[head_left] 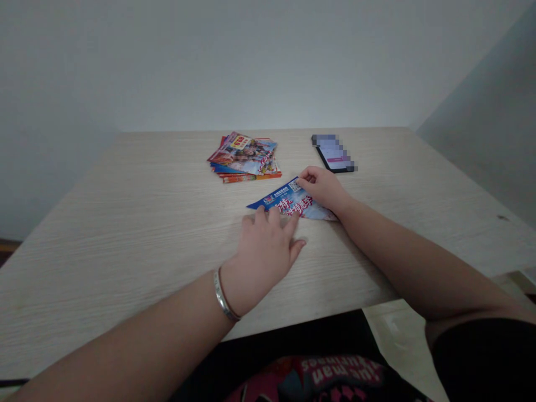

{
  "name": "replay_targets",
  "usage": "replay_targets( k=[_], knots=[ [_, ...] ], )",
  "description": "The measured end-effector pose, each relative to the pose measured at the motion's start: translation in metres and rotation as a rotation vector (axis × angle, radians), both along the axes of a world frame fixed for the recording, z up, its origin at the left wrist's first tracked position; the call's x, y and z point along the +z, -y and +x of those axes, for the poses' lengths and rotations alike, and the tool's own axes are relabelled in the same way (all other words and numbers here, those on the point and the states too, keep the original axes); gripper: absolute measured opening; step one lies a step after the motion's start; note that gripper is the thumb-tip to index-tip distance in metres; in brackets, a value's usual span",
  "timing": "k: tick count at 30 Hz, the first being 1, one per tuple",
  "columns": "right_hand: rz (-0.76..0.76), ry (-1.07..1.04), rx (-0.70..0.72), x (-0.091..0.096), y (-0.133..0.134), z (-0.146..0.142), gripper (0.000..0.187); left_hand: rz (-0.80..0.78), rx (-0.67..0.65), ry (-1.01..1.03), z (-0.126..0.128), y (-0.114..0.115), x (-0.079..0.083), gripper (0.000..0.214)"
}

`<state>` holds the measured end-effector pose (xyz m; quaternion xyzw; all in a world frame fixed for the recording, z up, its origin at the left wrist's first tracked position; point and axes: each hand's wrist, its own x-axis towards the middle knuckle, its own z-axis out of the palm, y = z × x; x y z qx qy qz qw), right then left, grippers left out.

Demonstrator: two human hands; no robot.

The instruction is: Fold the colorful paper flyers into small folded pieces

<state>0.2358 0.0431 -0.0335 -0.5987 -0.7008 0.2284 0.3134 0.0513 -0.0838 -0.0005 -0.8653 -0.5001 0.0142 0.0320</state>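
Note:
A blue printed flyer point(287, 196) with a QR code and red-and-white lettering lies on the table before me, folded along a slanting lower edge. My left hand point(268, 245), a silver bangle at its wrist, rests with spread fingers along that lower edge. At the flyer's upper right corner, by the QR code, my right hand point(322, 187) pinches the paper between thumb and fingers. The right part of the sheet is partly hidden under this hand.
A loose stack of colourful flyers point(245, 156) lies farther back, left of centre. To its right is a black phone point(335, 153) with its screen lit. The pale wooden table point(146, 223) meets a white wall at the back.

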Motion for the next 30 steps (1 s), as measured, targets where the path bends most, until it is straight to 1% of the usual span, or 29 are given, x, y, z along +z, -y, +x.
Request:
replay_targets(
  k=[3, 8, 14, 19, 26, 28, 30],
  knots=[
    [0.006, -0.013, 0.002, -0.001, 0.0, 0.001, 0.012, 0.024, -0.014, -0.001, -0.002, -0.001, 0.0, 0.055],
    [0.016, -0.048, -0.007, -0.002, 0.0, 0.002, 0.012, -0.023, -0.037, -0.003, -0.005, -0.005, 0.0, 0.057],
    [0.015, -0.079, -0.023, 0.0, 0.002, 0.003, 0.012, 0.1, 0.034, 0.002, -0.01, -0.006, -0.005, 0.057],
    [0.022, -0.097, -0.019, -0.002, 0.0, 0.004, 0.012, 0.027, 0.066, -0.015, -0.01, -0.005, -0.007, 0.063],
    [0.012, -0.125, -0.002, -0.002, -0.002, 0.003, 0.01, 0.123, 0.049, 0.035, -0.015, -0.006, -0.02, 0.075],
    [0.014, -0.127, 0.002, -0.002, -0.001, 0.003, 0.01, 0.129, 0.038, 0.041, -0.017, -0.008, -0.019, 0.071],
    [0.014, -0.127, 0.005, -0.001, -0.001, 0.003, 0.01, 0.112, 0.011, 0.04, -0.018, -0.01, -0.014, 0.061]
  ],
)
